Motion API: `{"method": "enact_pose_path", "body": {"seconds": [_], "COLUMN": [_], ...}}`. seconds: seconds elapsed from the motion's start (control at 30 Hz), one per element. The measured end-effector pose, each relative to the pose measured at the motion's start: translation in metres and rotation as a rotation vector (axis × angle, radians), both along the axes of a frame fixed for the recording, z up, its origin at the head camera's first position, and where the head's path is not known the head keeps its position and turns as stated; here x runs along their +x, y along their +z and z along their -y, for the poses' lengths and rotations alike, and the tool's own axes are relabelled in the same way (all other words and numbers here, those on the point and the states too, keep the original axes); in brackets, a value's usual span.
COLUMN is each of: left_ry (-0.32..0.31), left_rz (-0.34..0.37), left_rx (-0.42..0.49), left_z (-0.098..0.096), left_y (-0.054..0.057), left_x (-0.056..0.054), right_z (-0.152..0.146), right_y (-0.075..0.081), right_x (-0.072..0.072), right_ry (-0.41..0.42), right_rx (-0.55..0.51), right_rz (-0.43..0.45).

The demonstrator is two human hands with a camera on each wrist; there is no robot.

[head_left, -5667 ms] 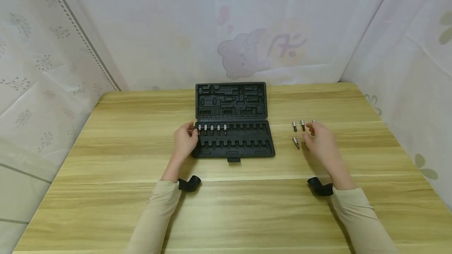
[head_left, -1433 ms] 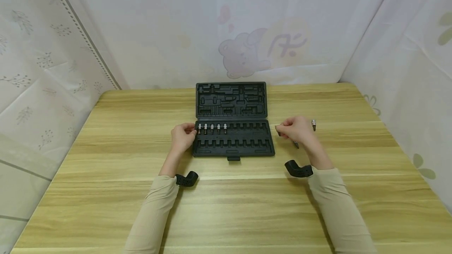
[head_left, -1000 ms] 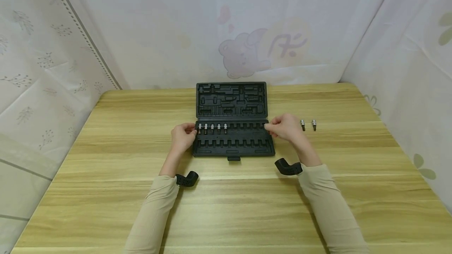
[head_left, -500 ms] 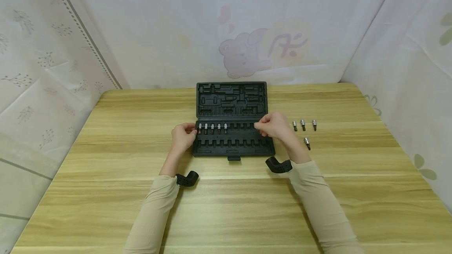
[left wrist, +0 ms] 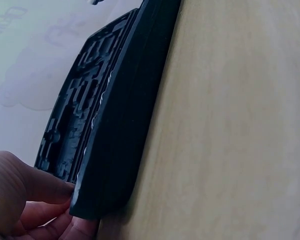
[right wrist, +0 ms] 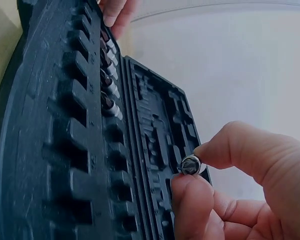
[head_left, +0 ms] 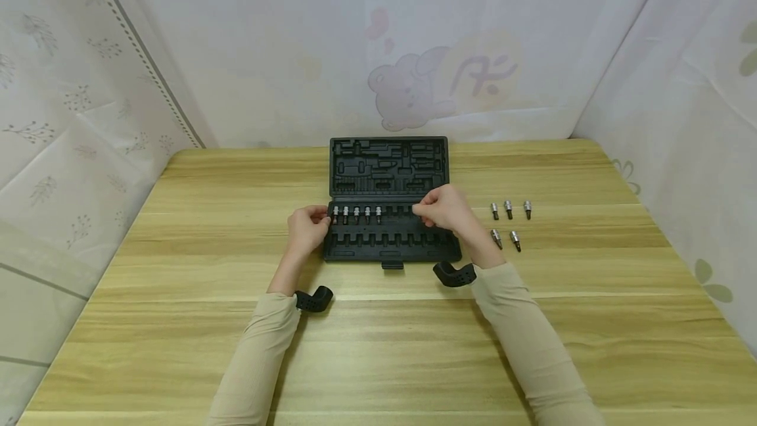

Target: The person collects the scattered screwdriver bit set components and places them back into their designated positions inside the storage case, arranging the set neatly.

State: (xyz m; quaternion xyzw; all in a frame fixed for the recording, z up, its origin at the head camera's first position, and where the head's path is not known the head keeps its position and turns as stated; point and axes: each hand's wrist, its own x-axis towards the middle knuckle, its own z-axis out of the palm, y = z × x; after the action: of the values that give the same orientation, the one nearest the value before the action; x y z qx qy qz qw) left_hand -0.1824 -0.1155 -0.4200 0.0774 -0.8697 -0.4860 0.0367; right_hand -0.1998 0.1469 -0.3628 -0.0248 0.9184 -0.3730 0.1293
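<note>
A black plastic socket case (head_left: pixel 392 256) lies unfolded on the wooden table, its moulded lid (head_left: pixel 388 166) leaning up at the back. Several bit sockets (head_left: pixel 357 213) with silver collars fill the left end of its upper row of slots. My left hand (head_left: pixel 305 229) grips the case's left edge; the left wrist view shows thumb and fingers on either side of the case wall (left wrist: pixel 125 110). Over the right part of the upper row, my right hand (head_left: pixel 447 209) pinches one bit socket (right wrist: pixel 191 165) between thumb and forefinger, its tip facing the right wrist camera.
Several loose bit sockets (head_left: pixel 508 210) lie on the table (head_left: pixel 378 360) to the right of the case, in two short rows. A black latch (head_left: pixel 392 265) sticks out from the case front. A printed cloth (head_left: pixel 266 51) hangs behind the table.
My right hand has left the loose bit sockets, carrying one leftward until it is above the case's upper row. My left hand has stayed at the case's left edge.
</note>
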Motion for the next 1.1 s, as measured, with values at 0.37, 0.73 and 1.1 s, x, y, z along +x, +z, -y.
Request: {"method": "enact_pose_path", "body": {"seconds": [0.37, 0.73, 1.1], "left_ry": [0.005, 0.001, -0.006], "left_rz": [0.012, 0.006, -0.004], "left_rx": [0.000, -0.004, -0.001], "left_z": [0.000, 0.000, 0.001], "left_y": [0.001, 0.000, -0.001], "left_x": [0.000, 0.000, 0.000], "right_z": [0.023, 0.040, 0.052], "right_y": [0.002, -0.006, -0.015], "right_x": [-0.011, -0.024, -0.033], "right_ry": [0.008, 0.011, -0.024], "right_rx": [0.003, 0.014, 0.079], "right_rz": [0.046, 0.109, 0.170]}}
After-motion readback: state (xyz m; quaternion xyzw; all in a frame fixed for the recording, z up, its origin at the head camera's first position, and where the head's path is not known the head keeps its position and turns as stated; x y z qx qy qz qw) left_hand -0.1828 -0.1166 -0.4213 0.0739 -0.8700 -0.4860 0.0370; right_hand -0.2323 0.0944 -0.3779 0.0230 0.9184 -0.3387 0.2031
